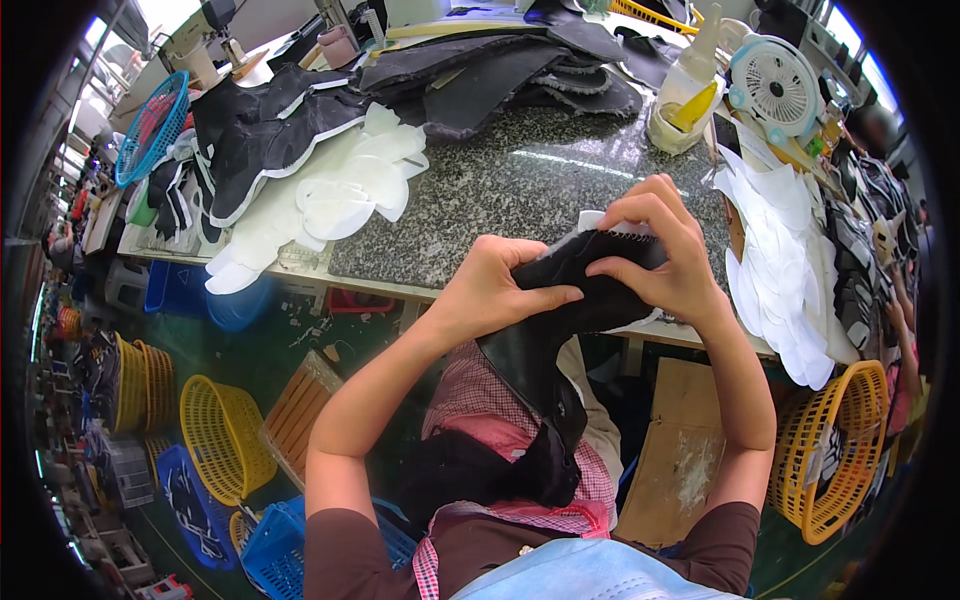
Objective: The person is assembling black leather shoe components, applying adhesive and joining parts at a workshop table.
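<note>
Over the table's near edge I hold a black shoe upper (570, 310), its lower part hanging down toward my lap. My left hand (495, 290) pinches it from the left, thumb lying across the black material. On the other side my right hand (665, 245) grips the stitched edge, with fingers curled over the top and thumb pressed on the near face. A small white piece (591, 219) sticks up from the upper's far edge, beside my right fingertips. More black material (490, 465) lies across my lap.
White cut pieces (345, 195) lie left beside black uppers (265, 130); more white pieces (765, 250) lie right. Black pieces (510, 75) are piled at the back, near a glue bottle (690, 95) and a fan (775, 88). Yellow baskets (225, 440) stand on the floor.
</note>
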The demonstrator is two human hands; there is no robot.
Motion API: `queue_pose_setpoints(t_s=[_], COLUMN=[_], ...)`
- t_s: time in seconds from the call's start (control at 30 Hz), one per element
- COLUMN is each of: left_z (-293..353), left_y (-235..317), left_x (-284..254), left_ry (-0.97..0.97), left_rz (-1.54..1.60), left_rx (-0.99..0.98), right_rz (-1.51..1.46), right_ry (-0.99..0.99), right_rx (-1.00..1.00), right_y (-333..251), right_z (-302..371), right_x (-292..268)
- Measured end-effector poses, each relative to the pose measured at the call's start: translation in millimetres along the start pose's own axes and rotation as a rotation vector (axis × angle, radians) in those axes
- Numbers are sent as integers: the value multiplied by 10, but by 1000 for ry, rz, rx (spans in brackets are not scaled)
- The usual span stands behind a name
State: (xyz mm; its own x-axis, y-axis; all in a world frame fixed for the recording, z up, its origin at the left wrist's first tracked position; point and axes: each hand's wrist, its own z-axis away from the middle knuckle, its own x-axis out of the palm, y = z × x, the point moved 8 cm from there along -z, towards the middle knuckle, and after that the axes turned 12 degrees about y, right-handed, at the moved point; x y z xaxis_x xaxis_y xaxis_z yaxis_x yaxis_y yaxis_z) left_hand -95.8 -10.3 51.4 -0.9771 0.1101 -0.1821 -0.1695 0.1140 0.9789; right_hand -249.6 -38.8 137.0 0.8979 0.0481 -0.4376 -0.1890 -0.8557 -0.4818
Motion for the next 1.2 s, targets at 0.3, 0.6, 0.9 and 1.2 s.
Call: queue_pose_setpoints(t_s=[0.3, 0.6, 0.9, 1.2], left_z=[-70, -67, -53, -43], left_y=[-8, 39, -3, 121], left_x=[-79, -13, -93, -431], left_ry=[49, -36, -56, 211], left_rz=[1, -39, 32, -378], left_rx=[52, 36, 32, 412], right_rz=[26, 202, -70, -425], right_ry=[-308, -147, -222, 51], right_rx=[-217, -62, 269, 498], right_y=[-164, -66, 471, 802], right_z=[78, -149, -42, 115], right_x=[49, 11, 266, 459])
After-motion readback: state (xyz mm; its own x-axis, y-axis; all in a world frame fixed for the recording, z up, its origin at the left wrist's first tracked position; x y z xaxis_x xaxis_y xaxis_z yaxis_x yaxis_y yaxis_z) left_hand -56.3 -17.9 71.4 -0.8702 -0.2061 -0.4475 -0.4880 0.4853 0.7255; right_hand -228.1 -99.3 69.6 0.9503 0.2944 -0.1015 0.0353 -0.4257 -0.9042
